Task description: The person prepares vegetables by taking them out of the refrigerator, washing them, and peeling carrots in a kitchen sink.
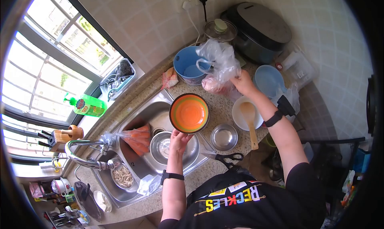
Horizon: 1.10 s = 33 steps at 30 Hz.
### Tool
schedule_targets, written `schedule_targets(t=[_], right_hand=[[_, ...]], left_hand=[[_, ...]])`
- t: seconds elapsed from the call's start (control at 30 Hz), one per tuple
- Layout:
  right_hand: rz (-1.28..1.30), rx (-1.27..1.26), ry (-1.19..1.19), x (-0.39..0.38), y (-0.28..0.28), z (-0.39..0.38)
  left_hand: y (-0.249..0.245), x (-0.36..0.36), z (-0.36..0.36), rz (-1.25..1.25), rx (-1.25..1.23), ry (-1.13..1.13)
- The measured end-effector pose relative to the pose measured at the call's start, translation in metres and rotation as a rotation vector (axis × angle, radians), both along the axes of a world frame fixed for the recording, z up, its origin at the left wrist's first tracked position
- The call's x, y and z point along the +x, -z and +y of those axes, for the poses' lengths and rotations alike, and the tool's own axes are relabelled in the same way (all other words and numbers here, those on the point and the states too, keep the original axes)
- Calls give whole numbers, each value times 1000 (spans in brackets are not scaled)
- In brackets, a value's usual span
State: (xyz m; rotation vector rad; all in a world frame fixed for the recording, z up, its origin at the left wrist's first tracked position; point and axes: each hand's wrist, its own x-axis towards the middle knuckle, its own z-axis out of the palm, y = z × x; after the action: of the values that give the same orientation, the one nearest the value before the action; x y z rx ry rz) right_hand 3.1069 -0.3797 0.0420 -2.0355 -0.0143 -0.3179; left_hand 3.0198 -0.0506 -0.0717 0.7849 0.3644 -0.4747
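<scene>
My left hand (179,141) grips the near rim of an orange bowl (189,114) with green and dark bands, holding it over the sink's edge. The inside of the bowl faces up, and nothing shows in it. Up by the wall, my right hand (243,83) pinches a clear plastic bag (220,61), with its fingers closed on the side. Something pink (212,85) lies at the bag's lower end; I cannot make out what it is. Just left of the bag stands a blue bucket (190,67).
In the double sink (164,97) are a metal basin (161,147), a bag of carrots (139,139) and a strainer of pale pieces (122,177). Scissors (230,160), a steel bowl (224,137) and a white bowl (239,112) with a wooden spatula (250,119) are nearby. A rice cooker (260,29) stands behind.
</scene>
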Motion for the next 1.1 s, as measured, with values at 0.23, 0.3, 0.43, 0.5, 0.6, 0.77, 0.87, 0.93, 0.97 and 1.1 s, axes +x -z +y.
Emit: schedule_targets(t=[0.23,0.3,0.43,0.5,0.6,0.77,0.87,0.93,0.97,1.1], right_hand=[[258,-292,20,2,46,9],[238,-361,76,5,52,14],[286,-508,19,5,43,22],[290,-794,98,2,40,32],[438,-948,84,-9,16,50],[473,-913,4,-9,-4,43],[459,-767,-35,-10,-1,21],[410,-718,-48,-15,-9,24],[426,-706,-77,-22,-23,26],[272,-708,-269,-54,-85,63]], left_hand=[[15,-1,2,-57,-59,-6],[23,-4,4,-75,-65,8],[22,-9,1,-64,-104,-19],[18,-12,-1,-36,-94,-28],[8,-18,0,-48,-128,-46],[-13,-29,16,-75,-92,-56],[-31,-40,23,-85,-95,-89],[-46,-52,27,-67,-55,-121],[-51,-61,29,-59,-51,-149],[-63,-98,42,-79,-42,-170]])
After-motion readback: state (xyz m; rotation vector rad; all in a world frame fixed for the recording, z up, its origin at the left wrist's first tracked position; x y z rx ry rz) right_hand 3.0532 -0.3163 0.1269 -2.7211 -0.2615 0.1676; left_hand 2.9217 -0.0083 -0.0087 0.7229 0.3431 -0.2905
